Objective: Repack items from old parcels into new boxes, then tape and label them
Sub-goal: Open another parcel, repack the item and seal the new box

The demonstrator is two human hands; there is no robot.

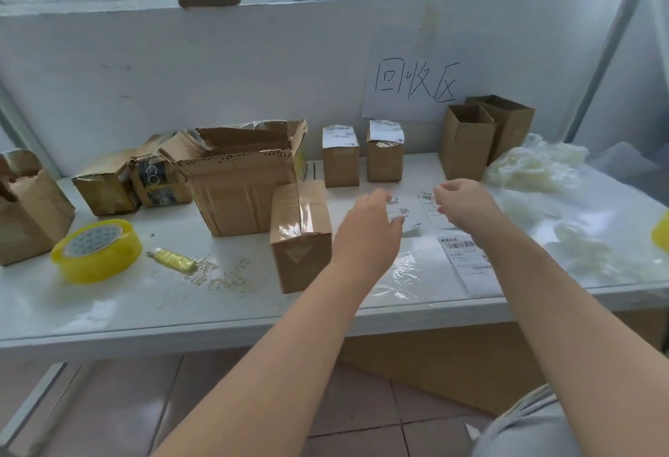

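Both forearms reach up from the lower frame over the bench (253,315). Left hand (369,219) at centre, fingers pinching a label (407,212). Right hand (461,203) just beside it, fingers curled over a second label (430,203); grip unclear. Third label (467,261) lies flat, centre right. Taped box (300,235) stands left of the hands. Two labelled boxes (340,159) behind. Tape roll (96,250) lower left; torn parcels (235,174) mid left.

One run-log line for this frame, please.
phase: labelling | left hand: on shipping label | right hand: at same label | taped box: unlabelled
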